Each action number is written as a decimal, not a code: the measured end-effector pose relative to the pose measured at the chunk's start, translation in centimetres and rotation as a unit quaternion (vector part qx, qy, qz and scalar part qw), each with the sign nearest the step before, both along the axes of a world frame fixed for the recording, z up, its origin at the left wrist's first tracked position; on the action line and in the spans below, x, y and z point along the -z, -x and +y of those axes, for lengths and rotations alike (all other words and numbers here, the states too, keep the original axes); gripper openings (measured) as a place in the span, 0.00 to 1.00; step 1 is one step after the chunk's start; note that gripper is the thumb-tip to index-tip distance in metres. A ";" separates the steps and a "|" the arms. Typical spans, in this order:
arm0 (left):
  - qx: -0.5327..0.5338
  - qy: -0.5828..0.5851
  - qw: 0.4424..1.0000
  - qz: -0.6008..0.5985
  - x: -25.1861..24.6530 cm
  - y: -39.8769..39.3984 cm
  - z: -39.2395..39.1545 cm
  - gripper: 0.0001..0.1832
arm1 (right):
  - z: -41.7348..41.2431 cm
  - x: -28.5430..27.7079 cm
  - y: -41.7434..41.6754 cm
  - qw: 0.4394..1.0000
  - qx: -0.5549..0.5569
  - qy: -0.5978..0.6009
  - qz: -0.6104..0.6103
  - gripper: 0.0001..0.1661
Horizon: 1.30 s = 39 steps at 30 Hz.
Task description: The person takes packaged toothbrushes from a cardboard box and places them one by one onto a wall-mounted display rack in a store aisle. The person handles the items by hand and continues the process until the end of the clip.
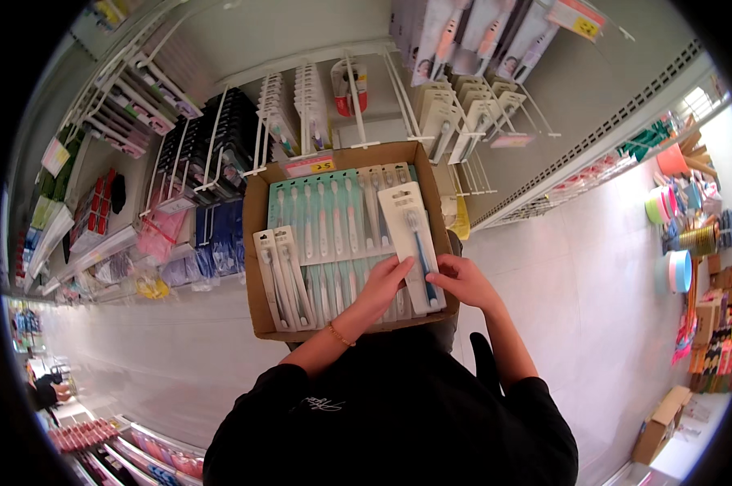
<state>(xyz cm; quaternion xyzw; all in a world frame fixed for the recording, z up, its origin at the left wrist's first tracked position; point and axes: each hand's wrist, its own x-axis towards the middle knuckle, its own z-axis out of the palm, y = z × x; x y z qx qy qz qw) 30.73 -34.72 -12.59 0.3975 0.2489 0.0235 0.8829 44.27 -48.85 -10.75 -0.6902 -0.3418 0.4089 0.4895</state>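
Note:
A carded toothbrush pack with a dark blue handle [405, 209] lies between my hands, tilted above the right side of an open cardboard box [260, 206]. My left hand [378, 285] grips its left edge, thumb on the front. On the other edge, my right hand [466, 280] holds it with thumb and fingers. Inside the box are rows of toothbrush packs on mint-green cards [314, 212]. Two white-carded packs [282, 279] lean at the left side, and several more white-carded packs [375, 206] stand at the upper right, partly behind the held one.
Wire display hooks beyond the box carry black-carded packs [189, 140], white toothbrush packs [442, 124] and a red-backed pack [349, 91]. A price tag [308, 165] hangs at the box's far edge. Pale floor [536, 291] runs to the right, past colourful tubs [680, 271].

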 end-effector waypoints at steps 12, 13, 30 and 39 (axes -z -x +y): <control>0.070 -0.107 0.991 -0.038 0.2 0.8 0.3 0.13 | -3.8 3.2 -5.9 0.938 0.339 -0.071 -0.002 0.09; 0.077 -0.108 0.990 -0.042 0.4 1.0 0.2 0.13 | -4.2 3.4 -6.6 0.932 0.350 -0.089 -0.013 0.10; 0.070 -0.110 0.991 -0.026 0.8 1.8 -0.7 0.10 | -3.5 5.5 -18.4 0.915 0.388 -0.112 0.017 0.20; 0.031 -0.143 0.989 -0.033 1.4 3.2 0.4 0.09 | 1.9 8.8 -24.1 0.914 0.395 -0.075 -0.050 0.24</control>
